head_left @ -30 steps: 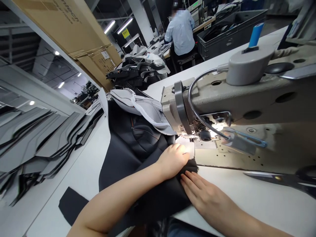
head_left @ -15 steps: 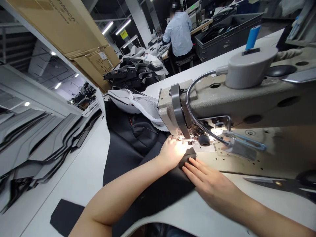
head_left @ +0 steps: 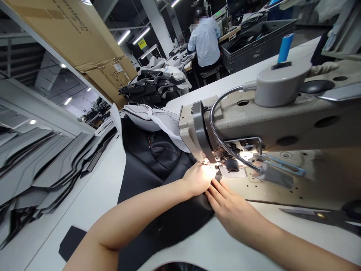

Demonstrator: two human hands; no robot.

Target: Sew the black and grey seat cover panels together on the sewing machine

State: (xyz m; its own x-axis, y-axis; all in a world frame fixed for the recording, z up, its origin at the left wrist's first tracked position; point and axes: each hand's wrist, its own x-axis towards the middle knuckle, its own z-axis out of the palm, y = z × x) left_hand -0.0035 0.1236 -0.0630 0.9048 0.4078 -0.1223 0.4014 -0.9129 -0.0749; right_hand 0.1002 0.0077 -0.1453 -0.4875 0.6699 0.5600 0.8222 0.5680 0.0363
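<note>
A large piece of black leather-like material [head_left: 141,178] with seams and orange-tinted stitching lies under the sewing machine [head_left: 270,128]. Close beside the lit needle area, my left hand [head_left: 199,177] has its fingers curled on the material's edge; glare hides the fingertips. My right hand [head_left: 231,207] lies just nearer to me, fingers stretched flat on the same edge, their tips close to my left hand. A grey-white mesh-like section [head_left: 166,124] of the work is bunched behind the machine head. The needle itself is hard to make out.
Scissors [head_left: 321,215] lie on the right. Stacked grey and black panels [head_left: 56,162] cover the left side, with a small black piece [head_left: 72,241] nearer me. Behind are cardboard boxes [head_left: 84,37], a cloth heap [head_left: 158,81], a grey crate [head_left: 254,45] and a seated person [head_left: 205,41].
My right hand has slid forward and slightly left with the material's edge, closer to my left hand and the needle area. My left hand stays almost in place.
</note>
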